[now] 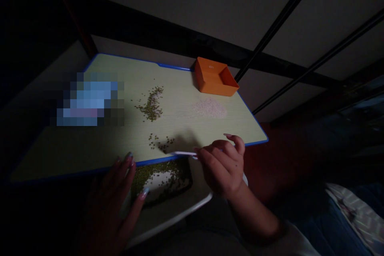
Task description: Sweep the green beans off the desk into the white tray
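Observation:
My right hand (223,164) is closed around a thin white stick-like tool (183,153); its exact kind does not show. The tool's tip meets a few small green beans (165,144) near the table's front edge. My left hand (121,196) has its fingers spread, with fingertips at the blue table edge and the thumb over a tray of green beans (150,170) below. Farther back on the tabletop lies a heap of green beans (151,108) with some pale grains among them. To its right is a pile of white rice-like grains (209,107).
An orange open box (214,84) stands at the table's back right corner. At the left of the pale, blue-rimmed table (177,84) is a pixelated bright rectangle (90,98). A white rim (180,212) curves below the tray. Panelled doors (192,4) rise behind; fabric (354,212) lies at right.

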`<state>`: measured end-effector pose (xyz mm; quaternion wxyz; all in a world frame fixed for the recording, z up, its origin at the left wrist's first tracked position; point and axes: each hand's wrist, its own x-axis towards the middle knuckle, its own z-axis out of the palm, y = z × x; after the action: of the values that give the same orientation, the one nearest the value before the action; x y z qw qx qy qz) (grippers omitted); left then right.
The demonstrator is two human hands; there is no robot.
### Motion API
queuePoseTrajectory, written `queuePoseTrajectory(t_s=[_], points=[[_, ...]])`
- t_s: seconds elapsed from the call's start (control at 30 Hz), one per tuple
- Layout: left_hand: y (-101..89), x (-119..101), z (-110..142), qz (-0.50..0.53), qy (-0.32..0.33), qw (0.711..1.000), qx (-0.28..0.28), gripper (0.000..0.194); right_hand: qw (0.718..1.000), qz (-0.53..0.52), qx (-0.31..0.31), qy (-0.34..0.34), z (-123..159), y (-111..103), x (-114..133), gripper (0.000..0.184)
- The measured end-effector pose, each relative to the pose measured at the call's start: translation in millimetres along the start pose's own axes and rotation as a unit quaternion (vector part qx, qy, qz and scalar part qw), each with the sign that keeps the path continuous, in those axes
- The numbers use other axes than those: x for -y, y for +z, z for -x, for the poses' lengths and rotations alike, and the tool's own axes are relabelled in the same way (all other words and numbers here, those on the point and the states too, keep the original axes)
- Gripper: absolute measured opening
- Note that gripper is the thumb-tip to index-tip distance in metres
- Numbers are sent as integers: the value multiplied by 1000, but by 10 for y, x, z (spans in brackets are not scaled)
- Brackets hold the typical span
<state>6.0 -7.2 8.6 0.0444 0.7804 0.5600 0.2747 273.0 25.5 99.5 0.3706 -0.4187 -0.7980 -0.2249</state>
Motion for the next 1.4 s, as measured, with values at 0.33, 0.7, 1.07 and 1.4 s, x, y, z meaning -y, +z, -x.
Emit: queuePoseTrajectory(t_s=[0.33, 0.7, 1.07, 1.4], points=[[18, 35, 11, -5, 1, 1000, 1, 72, 999, 29, -23, 2, 84, -78, -22, 15], [25, 28, -3, -5, 10, 1000, -4, 73, 998, 1, 11, -55, 287, -90, 60, 23], [33, 59, 26, -9, 2, 1000, 7, 74, 999, 22, 11, -39, 272, 55, 9, 20], [20, 46, -4, -2, 9, 1000, -7, 74, 999, 35, 16, -29, 185, 271, -69, 21]])
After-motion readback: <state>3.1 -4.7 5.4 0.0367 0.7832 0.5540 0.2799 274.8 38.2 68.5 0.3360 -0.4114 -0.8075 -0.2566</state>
